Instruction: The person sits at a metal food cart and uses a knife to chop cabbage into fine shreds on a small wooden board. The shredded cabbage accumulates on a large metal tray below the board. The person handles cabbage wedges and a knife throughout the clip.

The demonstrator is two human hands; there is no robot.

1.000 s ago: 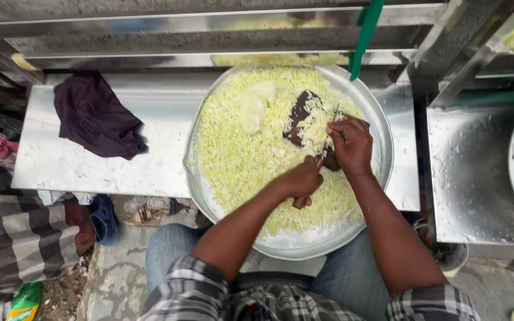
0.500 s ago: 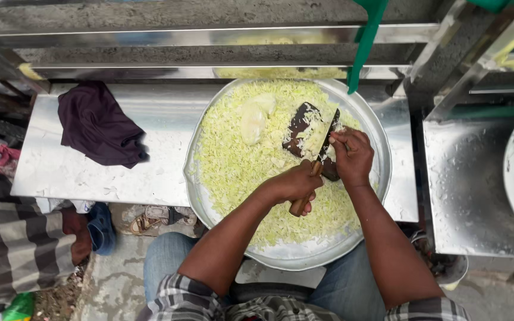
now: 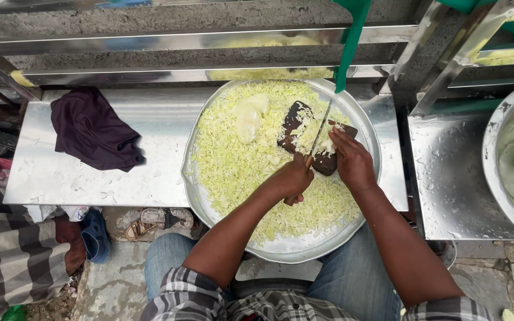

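The left hand (image 3: 294, 177) is closed tight around the handle of a knife (image 3: 319, 129), whose thin blade stands edge-down over a dark board (image 3: 293, 119) lying in a wide steel tray (image 3: 281, 246). The right hand (image 3: 352, 159) rests just beside the blade, fingers curled down and pressed on a small clump of cabbage (image 3: 326, 146) on the board (how much is under the fingers is hidden). Shredded cabbage covers most of the tray, and a pale uncut chunk (image 3: 250, 117) lies left of the board. The tray sits on a steel counter (image 3: 90, 178), with a dark cloth (image 3: 93, 128) well apart at the left. A steel bowl (image 3: 510, 148) stands at the far right.
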